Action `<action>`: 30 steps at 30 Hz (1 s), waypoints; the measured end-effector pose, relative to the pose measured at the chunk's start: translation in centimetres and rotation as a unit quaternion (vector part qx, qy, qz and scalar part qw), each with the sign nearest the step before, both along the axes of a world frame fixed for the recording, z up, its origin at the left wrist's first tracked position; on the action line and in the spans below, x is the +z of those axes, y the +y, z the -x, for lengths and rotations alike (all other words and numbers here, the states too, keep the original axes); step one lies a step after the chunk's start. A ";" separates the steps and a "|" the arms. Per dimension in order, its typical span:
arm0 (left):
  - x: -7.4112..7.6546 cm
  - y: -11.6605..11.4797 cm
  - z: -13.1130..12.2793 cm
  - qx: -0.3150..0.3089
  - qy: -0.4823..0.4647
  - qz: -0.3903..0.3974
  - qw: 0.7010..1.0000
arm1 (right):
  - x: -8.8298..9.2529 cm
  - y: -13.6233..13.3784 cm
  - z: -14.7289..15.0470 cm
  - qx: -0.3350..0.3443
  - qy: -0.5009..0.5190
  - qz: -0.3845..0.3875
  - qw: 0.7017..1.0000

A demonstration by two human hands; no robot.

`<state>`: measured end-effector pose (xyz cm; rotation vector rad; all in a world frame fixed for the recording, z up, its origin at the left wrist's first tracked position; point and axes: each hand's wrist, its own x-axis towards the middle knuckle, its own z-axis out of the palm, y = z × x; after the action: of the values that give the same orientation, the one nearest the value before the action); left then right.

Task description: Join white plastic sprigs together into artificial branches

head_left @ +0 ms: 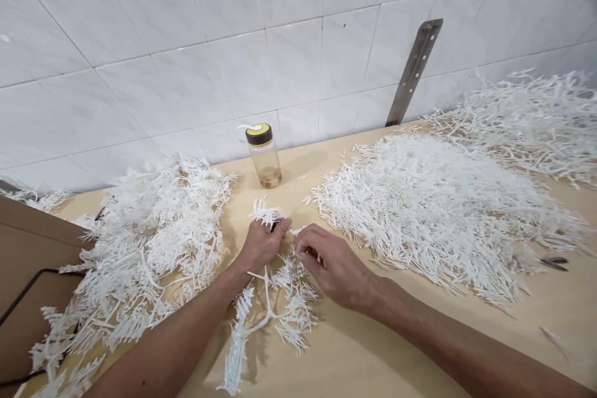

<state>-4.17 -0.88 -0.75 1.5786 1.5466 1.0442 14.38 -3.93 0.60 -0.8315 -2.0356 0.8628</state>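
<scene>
My left hand is closed around a white branching plastic sprig. Part of it sticks up past the fingers, while its forked stems with needle-like tufts hang down below over the table. A small dark object shows by the thumb and fingers; its kind is hidden. Just to the right, my right hand has its fingers curled into a pinch close to the sprig's tufts. Whatever lies between those fingertips is too small and covered to make out.
Loose white sprigs are heaped on the left, beside a brown cardboard box. Larger white piles cover the right, with dark pointed tips at their edge. Behind stand a clear bottle and a metal bracket against the tiled wall.
</scene>
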 end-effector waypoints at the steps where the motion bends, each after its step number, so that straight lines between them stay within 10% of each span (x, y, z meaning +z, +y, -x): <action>1: 0.1 0.0 0.0 -0.004 -0.010 0.000 1.000 | 0.1 0.0 -0.1 -0.026 -0.002 0.025 0.999; 7: 0.8 -0.8 -0.4 -0.035 -0.043 -0.012 0.998 | -0.4 1.7 -1.7 -0.126 0.006 0.113 0.986; 14: 0.5 -0.8 -0.5 -0.050 -0.029 -0.002 0.998 | -0.5 3.0 -3.1 -0.251 -0.054 -0.041 0.966; 20: 0.0 -0.9 -0.4 -0.063 -0.014 0.016 0.998 | -0.2 1.5 -1.4 -0.119 -0.088 0.054 0.988; 30: 0.3 -1.0 -0.6 -0.042 -0.035 0.008 0.998 | -0.5 1.3 -0.8 -0.132 -0.059 0.047 0.988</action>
<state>-3.62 -1.89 -0.45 1.5661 1.4251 1.0285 15.18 -2.62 0.13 -1.1989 -1.9396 0.7801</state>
